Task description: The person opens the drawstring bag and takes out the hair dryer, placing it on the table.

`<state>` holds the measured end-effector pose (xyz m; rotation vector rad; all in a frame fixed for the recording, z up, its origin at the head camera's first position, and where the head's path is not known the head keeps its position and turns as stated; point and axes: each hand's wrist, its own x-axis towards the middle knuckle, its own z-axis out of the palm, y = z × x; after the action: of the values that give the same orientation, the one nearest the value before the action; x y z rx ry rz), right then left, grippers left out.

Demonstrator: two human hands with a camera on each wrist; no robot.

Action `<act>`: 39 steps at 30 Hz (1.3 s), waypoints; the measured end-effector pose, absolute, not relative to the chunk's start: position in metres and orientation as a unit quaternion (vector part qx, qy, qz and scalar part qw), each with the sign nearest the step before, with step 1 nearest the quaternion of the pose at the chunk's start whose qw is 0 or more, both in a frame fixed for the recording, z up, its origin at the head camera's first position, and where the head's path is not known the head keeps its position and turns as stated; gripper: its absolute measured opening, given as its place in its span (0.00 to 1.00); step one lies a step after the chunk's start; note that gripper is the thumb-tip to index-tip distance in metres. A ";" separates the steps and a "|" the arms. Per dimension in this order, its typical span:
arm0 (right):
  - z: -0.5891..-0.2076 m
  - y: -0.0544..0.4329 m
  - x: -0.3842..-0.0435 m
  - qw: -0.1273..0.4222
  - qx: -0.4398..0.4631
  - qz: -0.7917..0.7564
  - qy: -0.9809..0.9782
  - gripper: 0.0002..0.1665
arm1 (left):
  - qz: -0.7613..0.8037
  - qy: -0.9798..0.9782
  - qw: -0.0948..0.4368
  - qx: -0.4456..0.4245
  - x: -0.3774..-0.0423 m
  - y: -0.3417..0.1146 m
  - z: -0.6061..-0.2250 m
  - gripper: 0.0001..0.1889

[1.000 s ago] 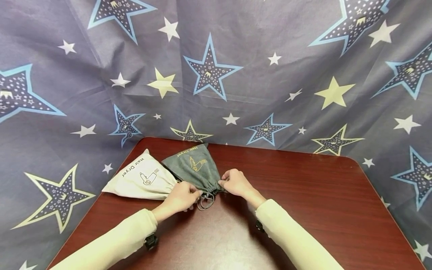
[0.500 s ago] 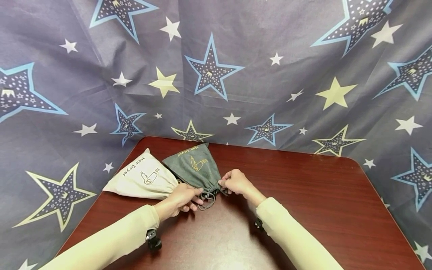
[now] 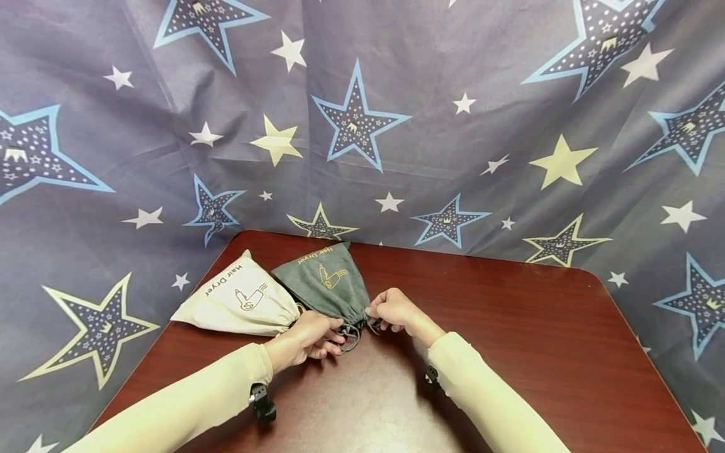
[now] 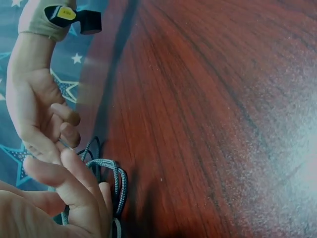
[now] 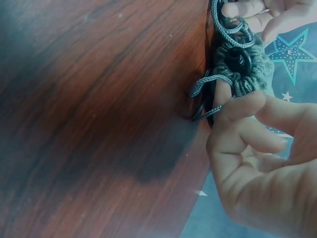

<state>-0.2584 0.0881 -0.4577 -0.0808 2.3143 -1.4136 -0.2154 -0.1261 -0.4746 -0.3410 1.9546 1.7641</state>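
A grey drawstring bag [image 3: 325,283] printed "Hair Dryer" lies on the table, its gathered mouth facing me. My right hand [image 3: 396,309] pinches a grey drawstring [image 5: 213,113] at the right side of that mouth, thumb against index finger. On the mouth's other side, my left hand [image 3: 310,336] has its thumb and fingers spread apart, the tips right at the looped cord [image 4: 119,181]. A dark cord stopper [image 5: 237,60] shows at the gathered cloth in the right wrist view. Left of it lies a cream drawstring bag [image 3: 238,299], its mouth partly behind my left hand.
The dark red wooden table [image 3: 498,352] carries both bags at its far left. A star-patterned curtain [image 3: 430,138] hangs around the back and sides of the table. Black wrist devices [image 3: 262,402] sit at the cream sleeves.
My left hand's fingers have uncurled and spread towards the looped cord. The right hand stays at the grey bag's mouth, with only a slight shift. Both bags lie where they were.
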 end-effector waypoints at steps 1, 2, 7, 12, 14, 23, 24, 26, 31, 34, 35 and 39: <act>-0.458 0.088 -0.258 0.215 -0.029 -0.512 0.831 0.07 | 0.645 0.714 0.242 -0.129 -0.215 -0.126 -0.475 0.12; -0.458 0.088 -0.258 0.218 -0.029 -0.517 0.827 0.08 | 0.645 0.713 0.242 -0.131 -0.215 -0.126 -0.475 0.11; -0.459 0.088 -0.259 0.228 -0.026 -0.533 0.815 0.11 | 0.653 0.705 0.242 -0.135 -0.215 -0.126 -0.475 0.14; -0.461 0.086 -0.260 0.224 -0.025 -0.529 0.818 0.10 | 0.663 0.695 0.241 -0.139 -0.217 -0.126 -0.477 0.18; -0.461 0.085 -0.259 0.220 -0.026 -0.526 0.821 0.10 | 0.664 0.694 0.241 -0.139 -0.217 -0.126 -0.477 0.19; -0.459 0.084 -0.259 0.220 -0.023 -0.518 0.826 0.10 | 0.683 0.680 0.227 -0.142 -0.219 -0.124 -0.479 0.17; -0.459 0.084 -0.259 0.221 -0.023 -0.517 0.827 0.09 | 0.684 0.679 0.225 -0.143 -0.219 -0.123 -0.479 0.17; -0.459 0.084 -0.259 0.222 -0.022 -0.517 0.827 0.09 | 0.686 0.677 0.224 -0.144 -0.220 -0.123 -0.479 0.17; -0.460 0.083 -0.260 0.220 -0.018 -0.516 0.828 0.10 | 0.688 0.674 0.224 -0.146 -0.222 -0.122 -0.479 0.17; -0.460 0.083 -0.260 0.215 -0.020 -0.515 0.830 0.10 | 0.685 0.678 0.225 -0.145 -0.223 -0.122 -0.479 0.16; -0.460 0.083 -0.260 0.214 -0.019 -0.514 0.831 0.10 | 0.682 0.680 0.226 -0.145 -0.223 -0.122 -0.479 0.15; -0.461 0.081 -0.260 0.208 -0.017 -0.508 0.836 0.10 | 0.676 0.686 0.227 -0.145 -0.224 -0.121 -0.478 0.14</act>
<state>-0.2605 0.0812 -0.4614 -0.0485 2.3277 -1.4130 -0.2240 -0.1210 -0.4784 -0.3990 1.8905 1.8622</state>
